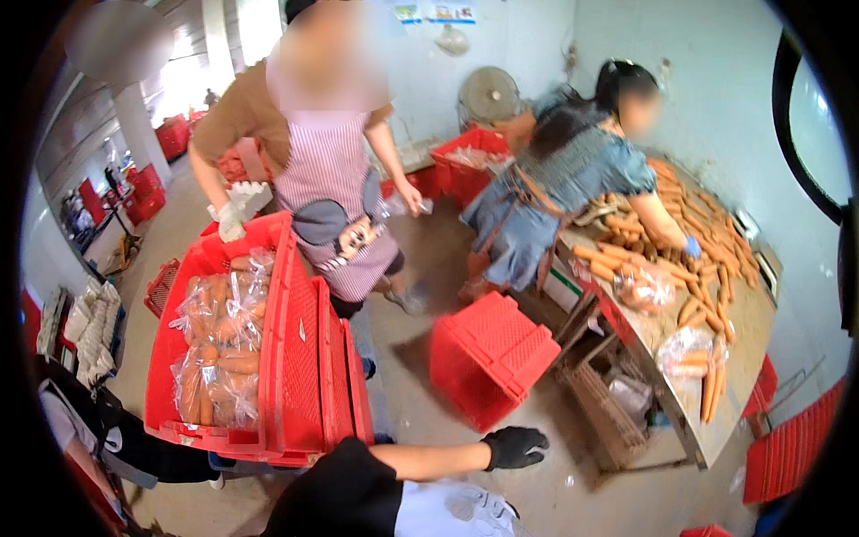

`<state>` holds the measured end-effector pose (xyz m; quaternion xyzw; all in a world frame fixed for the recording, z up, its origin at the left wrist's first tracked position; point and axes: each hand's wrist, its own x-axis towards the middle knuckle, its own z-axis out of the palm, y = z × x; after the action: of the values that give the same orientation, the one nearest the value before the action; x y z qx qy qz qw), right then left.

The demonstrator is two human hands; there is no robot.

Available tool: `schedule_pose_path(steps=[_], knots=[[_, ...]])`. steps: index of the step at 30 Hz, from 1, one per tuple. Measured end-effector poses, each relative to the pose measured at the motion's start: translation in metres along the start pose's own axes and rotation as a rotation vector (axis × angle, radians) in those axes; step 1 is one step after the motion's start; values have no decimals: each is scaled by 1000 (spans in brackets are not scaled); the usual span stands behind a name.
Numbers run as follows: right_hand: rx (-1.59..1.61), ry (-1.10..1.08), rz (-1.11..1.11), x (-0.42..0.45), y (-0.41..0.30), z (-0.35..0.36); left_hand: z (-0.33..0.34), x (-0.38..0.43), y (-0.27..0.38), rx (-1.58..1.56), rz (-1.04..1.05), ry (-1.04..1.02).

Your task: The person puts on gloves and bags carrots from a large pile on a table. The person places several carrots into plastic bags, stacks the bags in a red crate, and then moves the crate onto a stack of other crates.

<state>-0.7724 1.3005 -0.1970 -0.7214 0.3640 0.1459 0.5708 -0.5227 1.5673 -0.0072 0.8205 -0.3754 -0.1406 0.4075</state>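
My left hand (515, 448), in a black glove, reaches across in front of my body at the bottom. Nothing shows in it, and a gap parts the thumb from the fingers. Just beyond it, apart from the glove, is a tilted red plastic crate (493, 356); whether it rests on the floor I cannot tell. My right hand is out of view. To the left rises a stack of red crates (305, 349), the top one holding clear plastic bags of carrots (225, 329). A co-worker's gloved hand (232, 223) touches that crate's far rim.
A worktable (678, 376) on the right bears many loose carrots (718, 235) and bagged ones (644, 287). A co-worker in blue bends over it. Another, in a striped apron (322, 174), stands behind the stack. A wooden crate (607, 409) sits under the table; a fan (490, 95) stands behind.
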Motion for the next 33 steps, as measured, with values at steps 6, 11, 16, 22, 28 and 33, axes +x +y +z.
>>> schedule_pose_path(steps=[6,11,16,22,28,33], knots=[[-435,-107,-117,122,-25,-56,-13,-15,-52,179,-321,51],[-1093,-234,-752,233,-19,-115,-32,-20,-33,206,-462,219],[-459,-426,-712,345,-100,-103,-41,4,4,-241,-347,789],[-547,-435,-756,353,-114,-136,-140,71,195,-88,69,921],[-406,-471,416,412,-60,-166,-118,129,312,159,555,783],[-962,-795,-271,361,-116,-154,-105,179,300,175,613,488]])
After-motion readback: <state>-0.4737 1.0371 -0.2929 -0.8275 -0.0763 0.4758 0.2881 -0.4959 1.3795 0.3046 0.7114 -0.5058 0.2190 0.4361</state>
